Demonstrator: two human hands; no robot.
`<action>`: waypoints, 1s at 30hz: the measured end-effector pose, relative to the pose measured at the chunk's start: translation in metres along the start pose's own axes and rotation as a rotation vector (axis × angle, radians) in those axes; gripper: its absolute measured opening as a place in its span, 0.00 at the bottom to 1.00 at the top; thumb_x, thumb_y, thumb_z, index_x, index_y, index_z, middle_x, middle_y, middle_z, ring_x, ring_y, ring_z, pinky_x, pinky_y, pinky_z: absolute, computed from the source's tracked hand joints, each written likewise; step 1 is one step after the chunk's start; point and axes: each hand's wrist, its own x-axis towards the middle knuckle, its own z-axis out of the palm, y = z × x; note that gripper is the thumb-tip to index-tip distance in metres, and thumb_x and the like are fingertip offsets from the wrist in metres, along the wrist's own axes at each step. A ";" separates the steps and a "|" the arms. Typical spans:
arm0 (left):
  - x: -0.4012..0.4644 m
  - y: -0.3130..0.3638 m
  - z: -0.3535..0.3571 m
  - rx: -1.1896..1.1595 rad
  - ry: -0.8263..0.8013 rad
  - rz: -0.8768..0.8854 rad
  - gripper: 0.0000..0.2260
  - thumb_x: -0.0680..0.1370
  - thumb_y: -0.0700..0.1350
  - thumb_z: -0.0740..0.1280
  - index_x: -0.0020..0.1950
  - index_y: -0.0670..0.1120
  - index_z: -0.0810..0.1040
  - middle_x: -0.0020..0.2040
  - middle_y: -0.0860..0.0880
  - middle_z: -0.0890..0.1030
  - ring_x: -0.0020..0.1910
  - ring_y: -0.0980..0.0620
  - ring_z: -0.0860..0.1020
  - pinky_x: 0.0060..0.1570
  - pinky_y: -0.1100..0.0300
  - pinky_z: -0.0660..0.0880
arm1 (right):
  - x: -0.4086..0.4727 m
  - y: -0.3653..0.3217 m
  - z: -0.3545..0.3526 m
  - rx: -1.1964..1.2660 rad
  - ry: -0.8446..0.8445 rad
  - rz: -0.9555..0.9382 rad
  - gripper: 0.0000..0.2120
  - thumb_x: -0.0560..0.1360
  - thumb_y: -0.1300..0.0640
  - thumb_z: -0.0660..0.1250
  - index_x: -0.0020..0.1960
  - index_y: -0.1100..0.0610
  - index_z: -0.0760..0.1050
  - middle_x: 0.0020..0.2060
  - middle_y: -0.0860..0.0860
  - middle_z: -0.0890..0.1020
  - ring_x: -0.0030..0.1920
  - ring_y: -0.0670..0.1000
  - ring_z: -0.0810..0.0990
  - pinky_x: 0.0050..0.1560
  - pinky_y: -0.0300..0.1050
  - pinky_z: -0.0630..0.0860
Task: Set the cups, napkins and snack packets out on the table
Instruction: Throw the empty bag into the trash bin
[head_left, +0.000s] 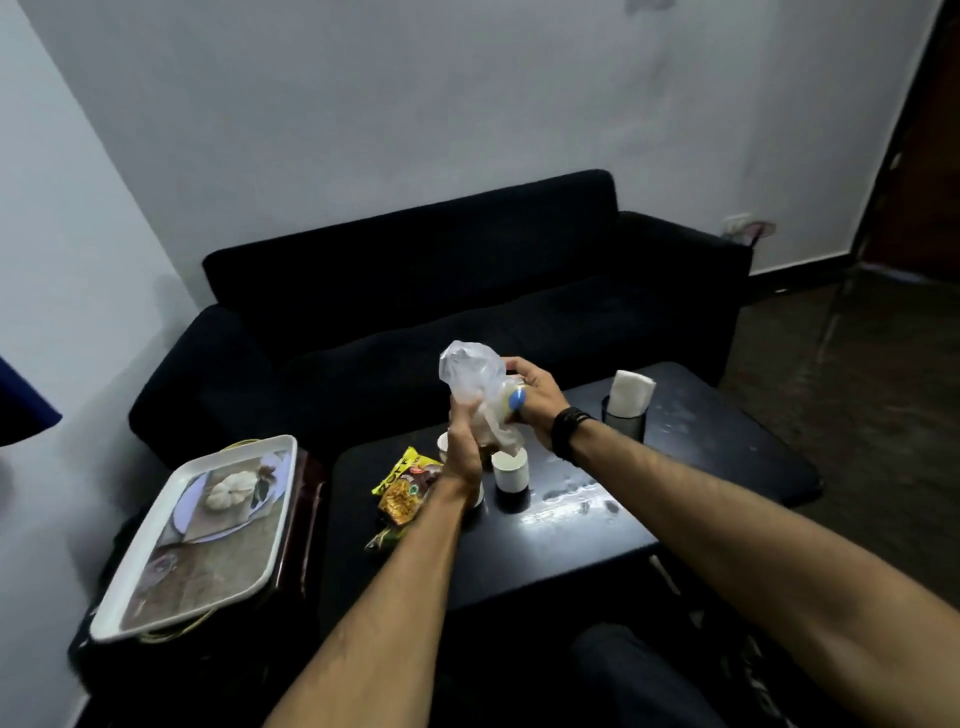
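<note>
Above the middle of the black table (675, 467), both my hands hold a clear plastic bag (470, 371). My left hand (462, 441) grips its lower part, my right hand (535, 397) its right side, where a blue and white item shows through. A white paper cup (510, 468) stands on the table just below the bag. The rim of a second cup (443, 442) peeks out behind my left hand. Yellow snack packets (405, 486) lie to the left of my left wrist. White napkins (629, 392) stand in a dark holder (623, 423) at the table's far side.
A white tray (156, 587) with a printed picture rests on a dark stand left of the table. A black sofa (467, 291) stands behind the table against the wall. Bare floor lies to the right. My dark trouser leg (634, 670) is at the bottom.
</note>
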 end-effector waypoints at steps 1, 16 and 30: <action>-0.002 0.000 0.008 -0.023 -0.009 -0.013 0.31 0.77 0.63 0.58 0.66 0.39 0.77 0.58 0.36 0.82 0.53 0.38 0.80 0.51 0.47 0.77 | -0.001 -0.001 -0.007 0.007 0.044 0.022 0.13 0.72 0.72 0.61 0.48 0.58 0.77 0.33 0.52 0.78 0.33 0.50 0.77 0.31 0.40 0.76; 0.006 -0.066 0.149 0.726 -0.136 0.218 0.27 0.72 0.32 0.65 0.67 0.54 0.72 0.63 0.47 0.71 0.59 0.46 0.76 0.54 0.60 0.77 | -0.040 -0.003 -0.189 0.206 0.118 0.310 0.14 0.78 0.65 0.59 0.62 0.64 0.73 0.48 0.60 0.79 0.41 0.54 0.79 0.40 0.46 0.78; -0.012 -0.228 0.222 1.221 -0.789 -0.030 0.31 0.74 0.43 0.74 0.75 0.45 0.69 0.61 0.48 0.78 0.60 0.51 0.77 0.57 0.68 0.69 | -0.166 0.108 -0.416 -0.340 0.669 0.556 0.17 0.74 0.73 0.60 0.61 0.70 0.77 0.53 0.63 0.81 0.46 0.53 0.77 0.29 0.32 0.73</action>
